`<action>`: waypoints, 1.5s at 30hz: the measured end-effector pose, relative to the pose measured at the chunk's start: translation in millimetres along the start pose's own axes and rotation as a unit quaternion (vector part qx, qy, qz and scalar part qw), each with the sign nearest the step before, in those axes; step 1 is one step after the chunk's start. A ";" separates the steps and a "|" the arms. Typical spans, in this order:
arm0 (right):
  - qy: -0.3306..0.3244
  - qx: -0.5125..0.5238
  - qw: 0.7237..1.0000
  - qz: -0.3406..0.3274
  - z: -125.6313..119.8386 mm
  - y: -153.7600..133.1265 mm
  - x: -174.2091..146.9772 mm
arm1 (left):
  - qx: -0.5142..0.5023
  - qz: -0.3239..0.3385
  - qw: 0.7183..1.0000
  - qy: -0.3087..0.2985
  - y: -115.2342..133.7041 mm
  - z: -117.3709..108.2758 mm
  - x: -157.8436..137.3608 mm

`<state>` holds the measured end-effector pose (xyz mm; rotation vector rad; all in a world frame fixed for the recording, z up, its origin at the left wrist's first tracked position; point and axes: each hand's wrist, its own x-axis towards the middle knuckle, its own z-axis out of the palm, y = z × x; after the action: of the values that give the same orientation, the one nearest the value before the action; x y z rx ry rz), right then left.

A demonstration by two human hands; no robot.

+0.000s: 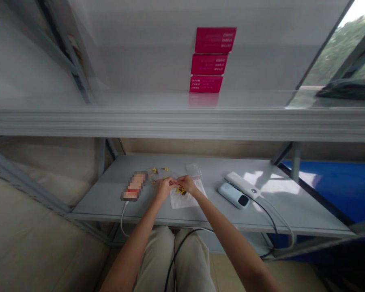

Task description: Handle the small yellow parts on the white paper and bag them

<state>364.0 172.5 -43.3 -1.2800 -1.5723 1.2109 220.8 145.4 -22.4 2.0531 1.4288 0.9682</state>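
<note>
My left hand [165,186] and my right hand [186,183] meet over the grey shelf [109,182], fingertips pinched close together. Whatever lies between the fingers is too small to name. Beneath my right hand rests a white sheet or pouch [179,201], bearing a small heap of yellow and dark pieces [181,190]. A clear zip bag [194,170] lies flat behind that hand. Several more small yellow pieces [155,170] are scattered past my left hand.
Left of my hands a blurred-out phone-like device [134,186] lies with a white cable. To the right are a light blue power bank [233,194] and a white power strip [242,184] with cables. An upper shelf edge [182,123] crosses in front, with red cards [211,63] above.
</note>
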 end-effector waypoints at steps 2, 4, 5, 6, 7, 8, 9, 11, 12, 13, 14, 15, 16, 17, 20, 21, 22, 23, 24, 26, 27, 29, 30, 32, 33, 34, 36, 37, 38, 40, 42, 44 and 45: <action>-0.004 0.013 1.000 0.001 -2.3 2.4 -1.3 | -0.028 0.006 0.999 -0.013 -0.7 1.2 0.2; -0.008 0.029 1.000 0.007 -4.2 3.8 -2.8 | -0.067 0.021 0.997 -0.030 -2.1 2.0 0.8; -0.010 0.035 0.999 0.012 -5.2 4.1 -3.6 | -0.085 0.029 0.995 -0.039 -2.9 2.2 1.2; -0.015 0.041 0.999 0.017 -6.3 4.2 -4.7 | -0.101 0.033 0.993 -0.048 -3.8 2.1 1.7; -0.021 0.046 0.998 0.022 -7.6 3.9 -6.0 | -0.116 0.035 0.991 -0.056 -4.6 1.9 2.1; -0.032 0.054 0.998 0.024 -9.0 3.3 -7.5 | -0.129 0.033 0.989 -0.062 -5.2 1.4 2.4; -0.044 0.064 0.997 0.024 -10.4 2.6 -9.1 | -0.140 0.030 0.987 -0.067 -5.4 0.7 2.7; -0.069 0.085 0.994 0.016 -13.3 1.0 -12.5 | -0.160 0.023 0.984 -0.073 -4.7 -1.2 2.7; -0.078 0.091 0.993 0.010 -14.6 0.3 -13.9 | -0.166 0.020 0.983 -0.075 -3.9 -2.3 2.4; -0.084 0.094 0.992 0.005 -15.7 -0.3 -14.8 | -0.171 0.017 0.982 -0.076 -2.9 -3.3 1.9; -0.089 0.094 0.992 0.001 -16.6 -0.5 -15.1 | -0.173 0.014 0.982 -0.076 -1.7 -4.1 1.2; -0.092 0.091 0.992 -0.001 -17.3 -0.6 -14.9 | -0.172 0.010 0.982 -0.075 -0.7 -4.7 0.4; -0.093 0.087 0.992 -0.002 -17.7 -0.5 -14.1 | -0.167 0.009 0.983 -0.071 0.2 -4.9 -0.5; -0.092 0.081 0.992 -0.001 -17.9 -0.2 -12.8 | -0.156 0.010 0.986 -0.064 0.9 -4.7 -1.5; -0.071 0.067 0.995 0.019 -17.8 0.1 -8.2 | -0.098 0.035 0.994 -0.024 2.9 -2.9 -4.5; -0.061 0.064 0.996 0.028 -17.7 -0.2 -6.9 | -0.075 0.044 0.996 -0.011 3.8 -2.2 -5.4; -0.052 0.061 0.996 0.036 -17.6 -0.8 -6.2 | -0.053 0.051 0.997 -0.002 5.0 -1.6 -6.3; -0.047 0.057 0.996 0.044 -17.6 -1.8 -5.9 | -0.032 0.056 0.998 0.002 6.4 -1.0 -7.0; -0.046 0.052 0.996 0.052 -17.6 -3.2 -6.0 | -0.011 0.060 0.998 0.002 7.9 -0.5 -7.7; -0.054 0.043 0.995 0.067 -17.7 -6.6 -7.2 | 0.036 0.067 0.997 0.004 11.1 0.6 -8.9; -0.058 0.039 0.995 0.072 -17.6 -8.6 -8.0 | 0.060 0.072 0.996 0.006 12.4 1.3 -9.3; -0.063 0.029 0.995 0.076 -17.8 -12.4 -9.2 | 0.113 0.085 0.990 0.013 14.5 2.6 -10.0; -0.060 0.020 0.995 0.075 -18.0 -14.0 -9.5 | 0.139 0.091 0.986 0.015 15.1 2.9 -10.3; -0.049 -0.015 0.996 0.074 -19.4 -16.2 -9.8 | 0.190 0.091 0.977 0.023 15.7 1.6 -10.5; -0.043 -0.034 0.996 0.075 -20.5 -16.6 -10.0 | 0.212 0.082 0.973 0.030 15.7 -0.2 -10.5; -0.038 -0.049 0.995 0.077 -21.7 -16.7 -10.4 | 0.229 0.072 0.970 0.034 15.8 -2.8 -10.5; -0.038 -0.063 0.994 0.080 -23.8 -16.1 -12.0 | 0.253 0.049 0.966 0.027 17.0 -9.4 -10.2; -0.040 -0.067 0.994 0.080 -24.2 -15.7 -13.2 | 0.260 0.043 0.964 0.015 18.4 -12.6 -10.1; -0.038 -0.074 0.994 0.076 -24.1 -15.4 -14.5 | 0.266 0.040 0.963 0.001 20.6 -15.2 -10.0; -0.026 -0.112 0.992 0.054 -22.0 -15.6 -17.1 | 0.275 0.039 0.960 -0.017 27.2 -17.4 -10.3; -0.004 -0.148 0.989 0.021 -18.3 -16.4 -18.9 | 0.276 0.048 0.960 -0.026 35.0 -15.0 -11.3; 0.008 -0.141 0.990 -0.006 -14.9 -16.8 -19.9 | 0.256 0.069 0.964 -0.032 40.7 -9.0 -13.0; 0.010 -0.122 0.992 -0.014 -14.0 -16.6 -20.3 | 0.239 0.077 0.968 -0.032 41.6 -5.2 -14.0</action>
<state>377.2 154.8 -23.5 -1.4133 -1.7583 1.0091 239.4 117.2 6.2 2.5456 1.6046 0.6479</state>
